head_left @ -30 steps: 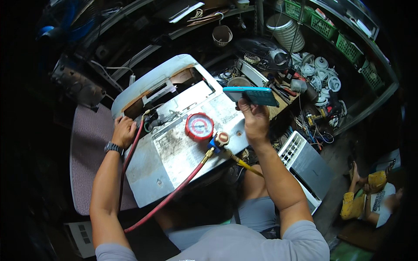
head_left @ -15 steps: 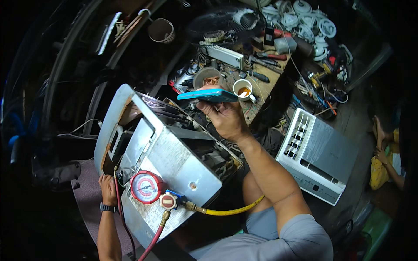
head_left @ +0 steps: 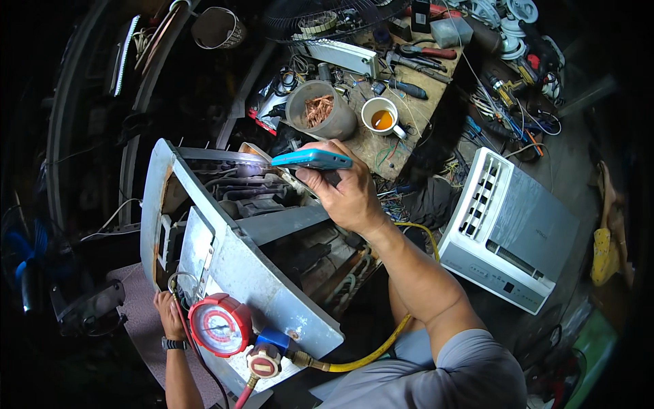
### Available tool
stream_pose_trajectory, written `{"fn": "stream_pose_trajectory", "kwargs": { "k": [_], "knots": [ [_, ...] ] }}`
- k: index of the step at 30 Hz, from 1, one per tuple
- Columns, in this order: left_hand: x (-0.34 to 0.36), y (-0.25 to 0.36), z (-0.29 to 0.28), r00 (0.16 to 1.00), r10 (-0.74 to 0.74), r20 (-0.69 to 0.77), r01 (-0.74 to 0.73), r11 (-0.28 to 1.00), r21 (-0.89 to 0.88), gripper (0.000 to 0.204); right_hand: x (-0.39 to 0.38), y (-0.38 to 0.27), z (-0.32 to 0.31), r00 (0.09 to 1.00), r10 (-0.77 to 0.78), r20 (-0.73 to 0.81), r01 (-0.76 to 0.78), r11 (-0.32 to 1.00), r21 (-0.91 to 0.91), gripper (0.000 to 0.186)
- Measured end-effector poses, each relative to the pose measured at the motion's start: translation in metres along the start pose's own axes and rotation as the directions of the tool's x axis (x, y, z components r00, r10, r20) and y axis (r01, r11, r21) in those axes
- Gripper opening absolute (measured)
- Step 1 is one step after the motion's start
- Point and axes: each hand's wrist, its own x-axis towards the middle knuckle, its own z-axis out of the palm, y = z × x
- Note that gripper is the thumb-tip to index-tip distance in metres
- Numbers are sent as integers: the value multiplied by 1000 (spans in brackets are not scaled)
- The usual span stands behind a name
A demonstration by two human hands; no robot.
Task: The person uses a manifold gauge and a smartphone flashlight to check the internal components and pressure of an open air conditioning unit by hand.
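Observation:
My right hand (head_left: 347,194) is closed around a phone in a blue case (head_left: 312,159), held nearly flat above an opened air conditioner unit (head_left: 272,255) with a worn metal housing. Inside the housing, a bright spot of light falls near the phone's left end. At the housing's lower left edge, my left hand (head_left: 170,317) has its fingers curled in, and what they grip is hidden. A dark red hose (head_left: 184,324) runs along that hand. On the housing lies a red-rimmed pressure gauge (head_left: 220,326) with a valve knob (head_left: 263,361) and a yellow hose (head_left: 371,358).
A wooden workbench (head_left: 426,112) carries a bucket of copper scraps (head_left: 327,112), a cup with brown liquid (head_left: 380,117) and hand tools. A white and grey air conditioner (head_left: 511,232) lies on the floor at right. A blue-bladed fan (head_left: 28,249) stands at far left.
The view has shifted, so the bench and bucket show lower and more fully. The gauge and its valve appear lower. My right hand still holds the phone, and my left stays at the housing edge.

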Motion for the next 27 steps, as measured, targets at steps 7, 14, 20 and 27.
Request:
{"fn": "stream_pose_trajectory", "kwargs": {
  "k": [7,14,20,27],
  "knots": [
    [3,15,-8,1000,-16,27,17,999,-50,45,-11,16,1,1000,20,19,-19,998,-65,25],
    [-6,-8,-3,1000,5,9,-5,1000,-4,43,-11,13,4,999,-35,19,35,999,-41,24],
    [-15,-20,7,994,68,-81,-64,996,55,41,-13,0,-2,992,110,67,-109,994,-21,25],
    [-4,-2,-1,1000,-4,-12,4,1000,-30,38,-15,-11,-14,966,240,95,-242,970,8,28]
  ]
}}
